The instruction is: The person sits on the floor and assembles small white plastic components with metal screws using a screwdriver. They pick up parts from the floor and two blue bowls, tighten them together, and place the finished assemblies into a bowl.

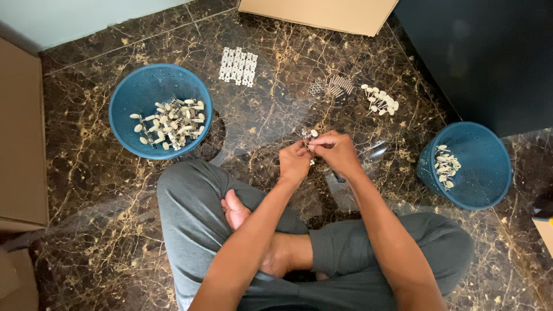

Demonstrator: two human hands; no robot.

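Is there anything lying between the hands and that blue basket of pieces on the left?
Nothing visible. The left hand and right hand hold a small metal part together, and only bare marble floor lies between them and the left blue basket.

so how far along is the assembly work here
Apparently done: many cream-knobbed pieces fill the left basket, fewer lie in the right basket. In hand: the left hand and right hand together hold one small piece. Left: loose knobs, small metal parts and white strips on the floor.
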